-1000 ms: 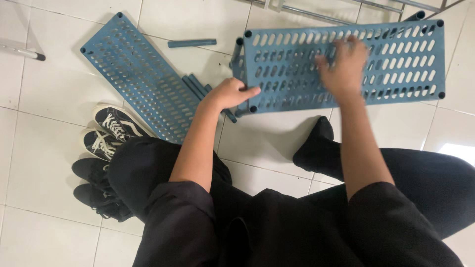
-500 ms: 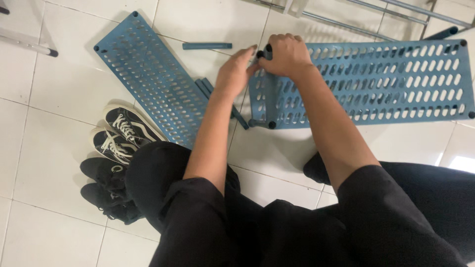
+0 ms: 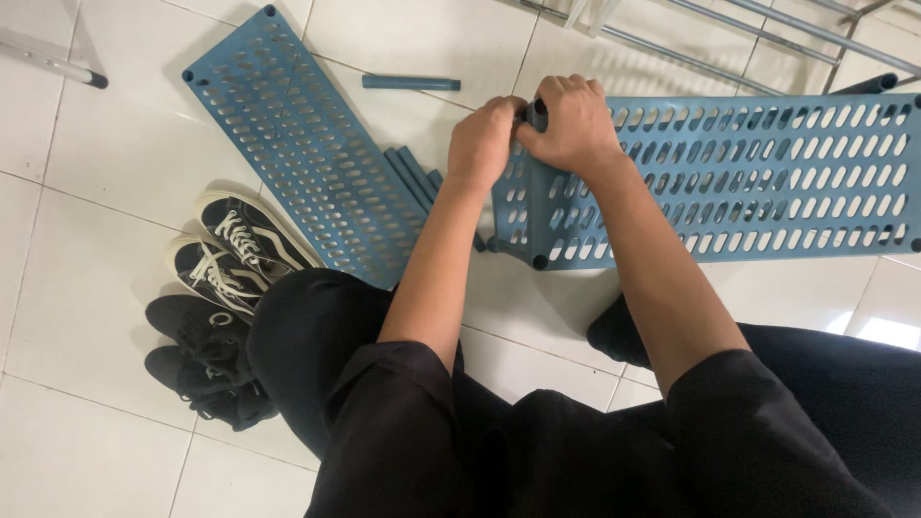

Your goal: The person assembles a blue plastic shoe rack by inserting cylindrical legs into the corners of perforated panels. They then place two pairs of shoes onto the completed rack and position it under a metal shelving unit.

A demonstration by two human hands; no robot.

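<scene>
A blue perforated plastic shelf panel [image 3: 748,182] stands raised off the white tile floor on short legs, in front of me. My right hand [image 3: 568,123] grips its far left corner, fingers curled over a dark socket there. My left hand [image 3: 484,142] presses against the same corner from the left, fingers closed on the panel's edge. A second blue panel [image 3: 297,144] lies flat on the floor to the left. Several blue tubes [image 3: 414,176] lie between the two panels, partly hidden behind my left wrist.
One loose blue tube [image 3: 411,82] lies farther back. Two pairs of shoes, one dark with white laces [image 3: 230,254] and one black [image 3: 197,369], sit by my left knee. Metal rods [image 3: 691,48] cross the top right. My black-socked foot [image 3: 614,331] rests under the raised panel.
My right hand has left the panel's middle and gone to its far left corner. My left hand rose from the near corner to join it, and both now close tightly there.
</scene>
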